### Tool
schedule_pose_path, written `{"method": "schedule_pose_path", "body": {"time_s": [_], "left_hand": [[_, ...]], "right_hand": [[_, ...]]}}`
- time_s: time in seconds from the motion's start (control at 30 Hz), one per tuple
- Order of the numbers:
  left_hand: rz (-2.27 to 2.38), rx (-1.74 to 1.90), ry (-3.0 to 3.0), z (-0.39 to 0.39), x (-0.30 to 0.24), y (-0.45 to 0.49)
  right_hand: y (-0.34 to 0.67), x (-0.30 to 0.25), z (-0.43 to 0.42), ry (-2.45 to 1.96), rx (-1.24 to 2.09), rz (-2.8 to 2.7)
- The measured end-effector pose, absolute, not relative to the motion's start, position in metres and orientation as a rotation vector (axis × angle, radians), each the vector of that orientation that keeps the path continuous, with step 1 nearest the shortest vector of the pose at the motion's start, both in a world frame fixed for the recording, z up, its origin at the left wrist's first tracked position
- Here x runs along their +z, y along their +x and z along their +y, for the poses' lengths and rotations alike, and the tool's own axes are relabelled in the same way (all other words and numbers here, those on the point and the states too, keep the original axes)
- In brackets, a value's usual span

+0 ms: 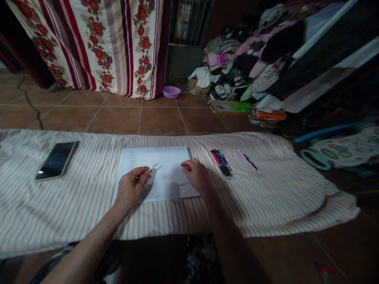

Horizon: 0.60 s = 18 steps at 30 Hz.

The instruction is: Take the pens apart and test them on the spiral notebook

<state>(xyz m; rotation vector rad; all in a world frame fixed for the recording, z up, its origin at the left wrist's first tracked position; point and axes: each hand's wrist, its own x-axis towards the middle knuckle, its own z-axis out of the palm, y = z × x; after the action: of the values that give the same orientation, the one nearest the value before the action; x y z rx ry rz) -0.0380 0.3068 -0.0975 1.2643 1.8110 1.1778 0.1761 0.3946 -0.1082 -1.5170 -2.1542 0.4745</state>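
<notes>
A spiral-bound notebook (161, 165) lies open on a pink-striped cloth (266, 189) spread over the floor. My left hand (130, 189) is closed around a pen (147, 172), whose tip hovers over the white page. My right hand (197, 175) rests on the right side of the page, fingers curled down against the paper and holding nothing.
A dark phone (57, 160) lies on the cloth at left. A bunch of pens (222, 163) and a pink pen (248, 162) lie right of the notebook. A purple bowl (171, 92), a floral curtain (97, 43) and a heap of clothes (251, 59) stand beyond on the tiled floor.
</notes>
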Motion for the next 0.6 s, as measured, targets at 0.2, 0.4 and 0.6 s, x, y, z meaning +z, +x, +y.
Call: {"method": "schedule_pose_path", "body": {"time_s": [0.2, 0.4, 0.6], "left_hand": [[1.802, 1.182, 1.292, 0.306, -0.096, -0.038], [1.813, 1.149, 1.317, 0.306, -0.095, -0.036], [1.833, 1.109, 1.332, 0.305, -0.09, -0.033]], "right_hand": [[0.166, -0.101, 0.394, -1.249, 1.05, -1.785], [0.156, -0.089, 0.388, -1.091, 1.412, -1.486], [0.149, -0.086, 0.384, -1.02, 1.566, -1.343]]}}
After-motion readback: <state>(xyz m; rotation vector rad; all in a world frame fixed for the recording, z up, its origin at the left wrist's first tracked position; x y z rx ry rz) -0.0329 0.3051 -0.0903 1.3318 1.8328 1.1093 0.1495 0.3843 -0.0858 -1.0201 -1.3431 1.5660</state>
